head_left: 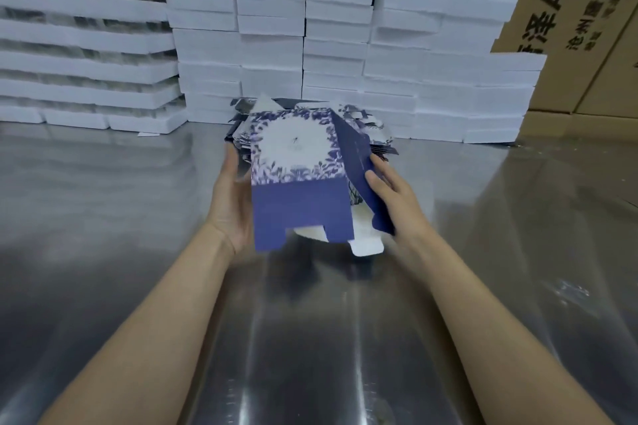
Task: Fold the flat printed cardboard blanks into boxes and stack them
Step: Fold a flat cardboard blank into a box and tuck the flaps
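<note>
Only readable stuff was on the brown cartons [538, 28] at the back right: big black "AH" after a "泽", printed sideways. Smaller Chinese print was too blurry.

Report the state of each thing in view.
printed box blank: partly folded, held off the table.
left hand: grips the blank's left side.
right hand: holds its blue side panel.
flat blanks pile: unfolded, lying behind.
white boxes: stacked along the back.
</note>
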`<state>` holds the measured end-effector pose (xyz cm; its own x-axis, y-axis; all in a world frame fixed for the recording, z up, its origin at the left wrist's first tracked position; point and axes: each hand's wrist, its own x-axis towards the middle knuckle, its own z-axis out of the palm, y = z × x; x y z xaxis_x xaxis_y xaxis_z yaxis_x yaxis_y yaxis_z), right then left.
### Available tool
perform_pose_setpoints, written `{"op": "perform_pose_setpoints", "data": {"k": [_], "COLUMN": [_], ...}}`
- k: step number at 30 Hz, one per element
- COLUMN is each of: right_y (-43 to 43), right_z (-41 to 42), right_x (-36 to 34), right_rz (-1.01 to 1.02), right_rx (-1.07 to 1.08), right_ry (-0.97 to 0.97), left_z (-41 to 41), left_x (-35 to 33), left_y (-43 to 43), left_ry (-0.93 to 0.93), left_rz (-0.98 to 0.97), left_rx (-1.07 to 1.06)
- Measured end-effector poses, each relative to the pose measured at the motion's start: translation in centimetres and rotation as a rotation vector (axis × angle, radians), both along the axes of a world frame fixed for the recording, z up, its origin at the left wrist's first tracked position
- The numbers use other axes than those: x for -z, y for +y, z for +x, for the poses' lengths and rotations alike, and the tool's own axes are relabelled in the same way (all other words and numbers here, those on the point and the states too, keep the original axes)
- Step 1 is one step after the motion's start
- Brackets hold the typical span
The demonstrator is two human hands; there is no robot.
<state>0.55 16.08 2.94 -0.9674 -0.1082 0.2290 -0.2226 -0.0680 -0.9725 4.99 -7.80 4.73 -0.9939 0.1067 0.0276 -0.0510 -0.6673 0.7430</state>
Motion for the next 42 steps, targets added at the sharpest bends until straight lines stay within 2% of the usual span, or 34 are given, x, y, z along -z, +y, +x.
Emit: {"op": "perform_pose_setpoints", "data": {"k": [2,5,8,10,13,15,17,19,21,22,25,29,32,37,40,42], "right_y": [0.0,0.0,-0.4,-0.5,-0.5,-0.8,-0.7,-0.3,-0.1,0.3,-0.1,-0.4,-0.7,1.3,3.5,4.5], "right_z": [-0.2,-0.7,-0.7,-1.0,-1.0,-0.3,0.6,1.3,1.6,1.0,0.9,1.0,0.5,1.3,2.6,4.4], "right_x": [0.2,0.5,0.4,0.5,0.6,0.2,-0.1,-0.5,-0.9,-0.3,-0.2,-0.8,-0.9,-2.6,-6.0,-8.5], "right_rz": [-0.145,-0.230,-0.378,-0.577,-0.682,-0.709,-0.732,-0.833,-0.826,-0.802,-0.622,-0.688,-0.656,-0.533,-0.290,0.003], "right_rx": [-0.073,-0.182,-0.287,-0.292,-0.280,-0.228,-0.145,-0.161,-0.207,-0.165,-0.192,-0.348,-0.293,-0.016,0.089,0.091], "right_ry": [-0.056,-0.131,-0.289,-0.392,-0.367,-0.360,-0.357,-0.393,-0.400,-0.375,-0.336,-0.305,-0.203,-0.157,0.176,0.457], "left_z": [-0.2,0.0,-0.1,-0.2,-0.3,0.0,0.4,0.8,0.7,0.5,-0.5,-1.1,-1.1,0.1,1.2,1.9], "left_x": [-0.3,-0.5,-0.9,-1.0,0.0,0.9,1.8,2.1,2.1,2.1,2.7,3.7,3.6,2.7,2.1,1.3], "left_y": [0.0,1.1,2.1,2.4,2.7,3.0,3.4,3.8,4.0,4.0,3.9,4.0,3.7,3.9,4.6,5.4], "left_ry": [0.036,0.196,0.352,0.423,0.498,0.580,0.753,0.882,0.999,1.064,1.170,0.960,0.823,0.912,0.952,0.963], "left_rz": [-0.028,-0.246,-0.417,-0.484,-0.661,-0.865,-1.155,-1.238,-1.186,-1.172,-1.161,-1.128,-1.122,-1.196,-1.162,-1.143], "left_rx": [0.002,0.038,-0.043,-0.058,-0.120,-0.172,-0.278,-0.364,-0.467,-0.521,-0.593,-0.597,-0.609,-0.546,-0.597,-0.708]}}
